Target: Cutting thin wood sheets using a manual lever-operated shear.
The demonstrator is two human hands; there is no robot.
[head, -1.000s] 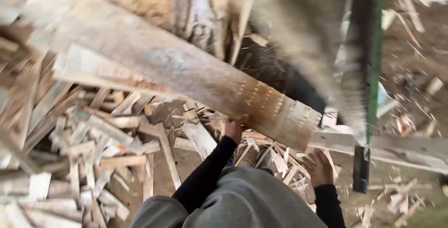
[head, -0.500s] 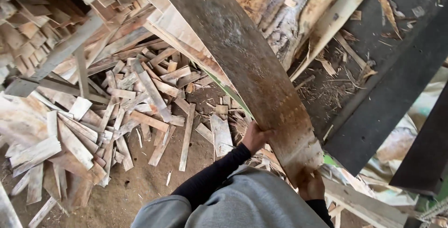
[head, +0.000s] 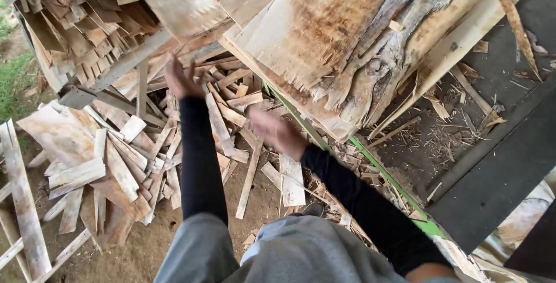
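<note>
A long weathered wooden plank appears blurred at the top, apart from both hands, above a heap of wood offcuts. My left hand is stretched out towards it, fingers spread and holding nothing. My right hand is lower and blurred, fingers apart and also empty. Both arms wear black sleeves over grey trousers.
Large rough slabs with bark lie stacked at the upper right. A green rail and a dark beam run diagonally on the right. Stacked thin boards stand at the upper left, with grass at the far left.
Both hands held the end of the long plank before. Now they have let go, and the plank has moved up and away to the left over the scrap heap.
</note>
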